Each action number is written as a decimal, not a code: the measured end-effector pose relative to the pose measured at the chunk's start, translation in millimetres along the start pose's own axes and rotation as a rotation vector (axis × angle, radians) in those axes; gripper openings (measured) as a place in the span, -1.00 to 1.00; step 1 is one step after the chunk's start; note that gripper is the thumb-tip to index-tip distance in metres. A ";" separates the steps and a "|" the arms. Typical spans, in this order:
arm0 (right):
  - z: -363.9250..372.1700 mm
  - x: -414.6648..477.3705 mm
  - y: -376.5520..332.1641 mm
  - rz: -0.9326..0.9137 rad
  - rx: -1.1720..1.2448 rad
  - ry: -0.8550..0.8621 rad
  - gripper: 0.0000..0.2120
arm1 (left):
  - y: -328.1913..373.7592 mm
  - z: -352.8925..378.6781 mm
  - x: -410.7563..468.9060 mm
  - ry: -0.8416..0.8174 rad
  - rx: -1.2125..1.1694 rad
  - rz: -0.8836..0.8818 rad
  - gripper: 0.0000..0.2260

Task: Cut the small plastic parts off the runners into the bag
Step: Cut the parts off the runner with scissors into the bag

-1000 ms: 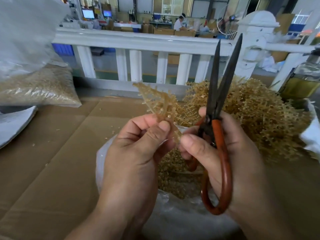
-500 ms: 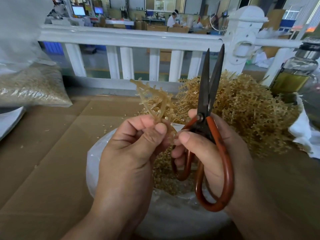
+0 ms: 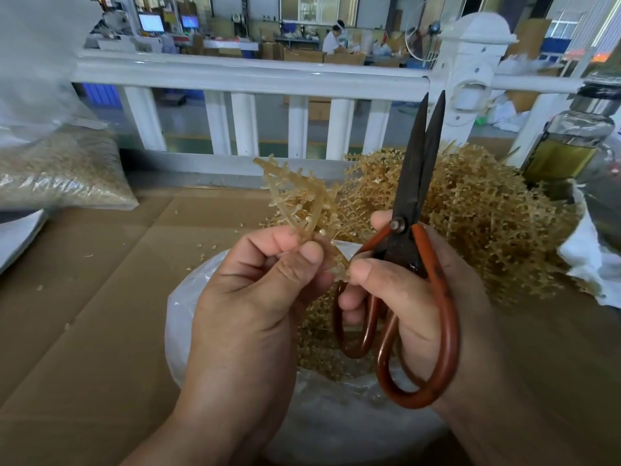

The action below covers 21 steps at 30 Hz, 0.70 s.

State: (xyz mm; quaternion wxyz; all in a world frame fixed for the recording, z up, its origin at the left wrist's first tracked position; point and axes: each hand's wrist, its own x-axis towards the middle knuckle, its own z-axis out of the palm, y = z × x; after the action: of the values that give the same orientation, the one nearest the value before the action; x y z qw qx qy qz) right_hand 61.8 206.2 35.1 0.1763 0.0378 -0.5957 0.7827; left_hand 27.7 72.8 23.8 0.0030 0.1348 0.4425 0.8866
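In the head view, your left hand [image 3: 248,297] pinches a tan runner [image 3: 295,203] between thumb and curled fingers, holding it up over the open bag [image 3: 188,304] that sits near you in the middle of the cardboard [image 3: 84,297]. The runner's branched top fans out toward the far side, and its lower end pokes out to the right of your thumb, touching the thumb tip of your right hand [image 3: 416,297]. That hand is clamped on the scissors [image 3: 405,237], with fingers through the red-brown loops and the dark blades pointing straight up, almost together, with only a thin gap at the tips. The blades stand to the right of the runner and apart from it. Cut parts [image 3: 319,351] lie heaped inside the bag, just under both hands. A big pile [image 3: 487,213] of uncut runners lies behind the scissors on the far right, and a few loose bits [image 3: 205,255] are scattered on the cardboard left of the bag. On the far left rests a second clear sack [image 3: 60,176] full of tan parts. A glass bottle [image 3: 568,142] of yellowish liquid stands at the far right edge, and a white railing [image 3: 235,75] runs across behind everything.
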 end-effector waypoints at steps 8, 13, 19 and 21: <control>1.7 -3.3 -4.4 -0.027 -0.087 0.021 -0.64 | 3.6 -3.0 2.3 0.003 -0.043 0.000 -0.86; -10.8 -5.2 -28.2 0.029 -0.592 -0.179 -0.48 | 17.8 -7.8 12.8 0.139 0.009 0.154 -0.84; -4.0 -3.5 -37.4 0.116 -1.103 -0.311 -0.15 | 29.6 -17.3 22.5 0.279 0.053 0.337 -0.84; 0.9 -3.0 -37.1 0.165 -1.154 -0.328 -0.15 | 29.7 -20.0 23.7 0.287 0.056 0.348 -0.84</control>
State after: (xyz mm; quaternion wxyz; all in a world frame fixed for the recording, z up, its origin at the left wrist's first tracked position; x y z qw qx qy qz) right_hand 76.4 213.1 68.7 0.0129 0.0101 -0.9444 0.3283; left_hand 3.5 42.0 41.3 -0.2167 0.0819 0.4331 0.8711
